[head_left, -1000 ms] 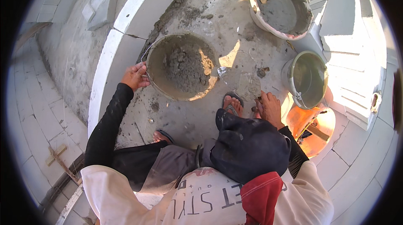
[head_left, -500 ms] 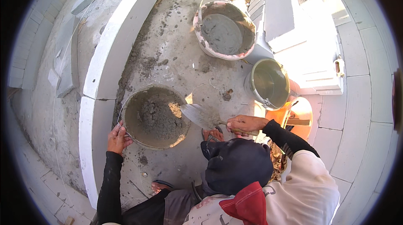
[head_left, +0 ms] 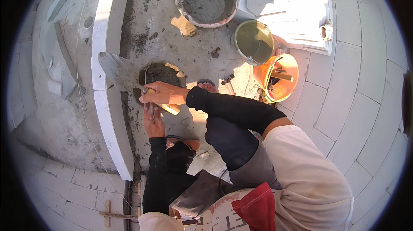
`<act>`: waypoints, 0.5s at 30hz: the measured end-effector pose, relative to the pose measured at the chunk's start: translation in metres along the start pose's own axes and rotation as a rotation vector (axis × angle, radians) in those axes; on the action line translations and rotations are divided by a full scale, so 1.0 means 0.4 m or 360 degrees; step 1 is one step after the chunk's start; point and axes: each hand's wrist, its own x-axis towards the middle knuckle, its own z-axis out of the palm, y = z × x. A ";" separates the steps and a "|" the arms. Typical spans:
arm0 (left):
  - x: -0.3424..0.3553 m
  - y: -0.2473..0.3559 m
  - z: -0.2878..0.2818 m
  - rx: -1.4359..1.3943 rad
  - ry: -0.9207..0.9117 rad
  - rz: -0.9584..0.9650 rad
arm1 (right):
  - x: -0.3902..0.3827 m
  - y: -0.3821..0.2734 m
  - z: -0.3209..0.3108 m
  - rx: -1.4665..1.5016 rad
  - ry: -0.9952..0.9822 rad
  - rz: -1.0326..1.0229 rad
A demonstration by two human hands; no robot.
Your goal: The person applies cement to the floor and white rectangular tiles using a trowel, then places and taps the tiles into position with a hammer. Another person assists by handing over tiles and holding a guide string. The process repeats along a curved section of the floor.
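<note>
You're clasping a grey metal trowel [head_left: 114,68] in your right hand [head_left: 165,93], your left hand's [head_left: 154,124] hold unclear, while wet-looking grey mortar [head_left: 161,74] is remaining in the round, grey-caked bucket [head_left: 174,66].

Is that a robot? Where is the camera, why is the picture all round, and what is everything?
No robot here: those are a person's own bare hands. The camera is worn on the person's head, looking down, and its very wide lens bends straight edges and makes the round shape.

The right hand holds a trowel, whose blade shows over a low pale wall. The left hand is just below it in the picture; I can't tell if it grips anything.

On the grey floor stand a bucket of grey mix right by the hands, a bigger tub, a greenish bucket and an orange bucket with things inside.
</note>
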 end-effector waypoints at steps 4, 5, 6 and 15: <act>-0.177 0.040 0.013 0.0406 -0.0194 0.0011 | -0.047 0.021 0.073 0.0169 0.0546 0.0038; -0.267 0.133 -0.025 0.0302 -0.0281 -0.0247 | -0.069 0.021 0.080 0.0055 0.0801 0.0050; -0.361 0.193 -0.074 0.0432 -0.0441 -0.0413 | -0.096 0.008 0.082 0.0112 0.0944 0.0005; -0.952 0.370 -0.359 0.1063 -0.0830 -0.0960 | -0.561 -0.023 0.139 0.0225 0.1511 0.0173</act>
